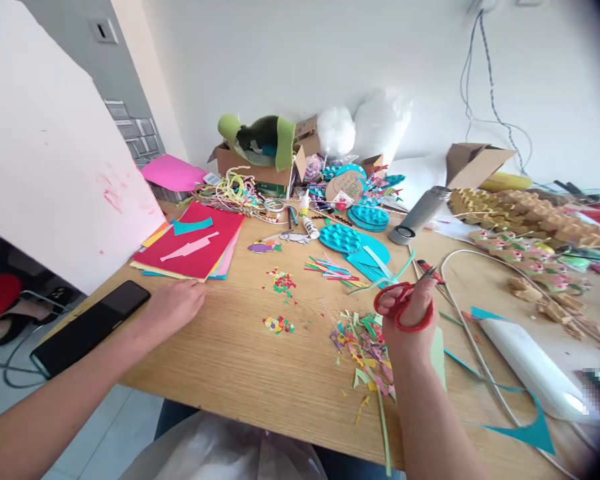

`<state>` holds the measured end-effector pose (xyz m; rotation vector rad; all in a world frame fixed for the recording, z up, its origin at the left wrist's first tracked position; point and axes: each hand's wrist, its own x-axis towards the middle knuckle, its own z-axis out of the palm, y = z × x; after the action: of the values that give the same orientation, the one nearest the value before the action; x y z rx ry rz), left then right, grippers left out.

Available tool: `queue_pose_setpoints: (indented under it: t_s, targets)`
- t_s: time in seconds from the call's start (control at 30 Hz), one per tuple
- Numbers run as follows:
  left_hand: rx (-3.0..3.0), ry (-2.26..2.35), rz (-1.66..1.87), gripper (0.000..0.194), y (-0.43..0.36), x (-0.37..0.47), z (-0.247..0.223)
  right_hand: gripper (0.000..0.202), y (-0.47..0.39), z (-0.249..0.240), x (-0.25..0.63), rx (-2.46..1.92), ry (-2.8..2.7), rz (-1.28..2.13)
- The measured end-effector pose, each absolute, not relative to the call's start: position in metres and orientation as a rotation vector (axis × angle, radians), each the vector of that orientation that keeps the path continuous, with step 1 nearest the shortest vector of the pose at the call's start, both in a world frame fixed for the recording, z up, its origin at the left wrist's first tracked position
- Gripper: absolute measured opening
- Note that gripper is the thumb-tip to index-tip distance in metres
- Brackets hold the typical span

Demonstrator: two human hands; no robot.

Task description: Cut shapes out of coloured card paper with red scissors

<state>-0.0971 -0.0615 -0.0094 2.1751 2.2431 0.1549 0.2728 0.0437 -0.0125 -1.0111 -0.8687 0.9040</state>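
My right hand (pixel 414 323) is closed round a pair of scissors (pixel 405 323) with red handles. Fingers pass through the loops, and the short metal blades point up and away to the right. Below it lies a heap of coloured paper scraps (pixel 363 347). My left hand (pixel 177 305) rests low on the table at the front edge of a stack of coloured paper (pixel 207 243), red sheet on top. Its fingers look stretched out, partly hidden, with nothing visible in them. On the red sheet lie a pink paper offcut (pixel 190 247) and a blue one (pixel 193 226).
A black phone (pixel 90 327) lies at the table's left edge. Small confetti piles (pixel 280 325), paper strips (pixel 330 268), a purple paper fish (pixel 263 247), blue paper discs (pixel 340 238) and glue bottles (pixel 310 228) lie mid-table. A grey flask (pixel 423 213) and a white cable (pixel 473 333) are right.
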Motion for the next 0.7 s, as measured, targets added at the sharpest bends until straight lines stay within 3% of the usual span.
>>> queue_pose_setpoints:
  t_s: [0.1,0.27,0.43,0.7]
  targets:
    - [2.030,2.230,0.440,0.031,-0.059,-0.091,0.000,0.056,0.043,-0.014,0.272,-1.004,-0.839,0.884]
    - [1.553,1.699,0.912,0.017,-0.040,-0.048,0.010,0.050,0.035,-0.014,0.267,-1.006,-1.072,0.898]
    - [1.192,1.266,0.906,0.023,-0.018,0.013,0.008,0.045,0.029,-0.014,0.261,-0.979,-1.416,1.069]
    - [1.099,1.145,0.827,0.026,0.002,0.063,0.002,0.027,0.031,-0.011,0.258,-0.889,-1.447,1.245]
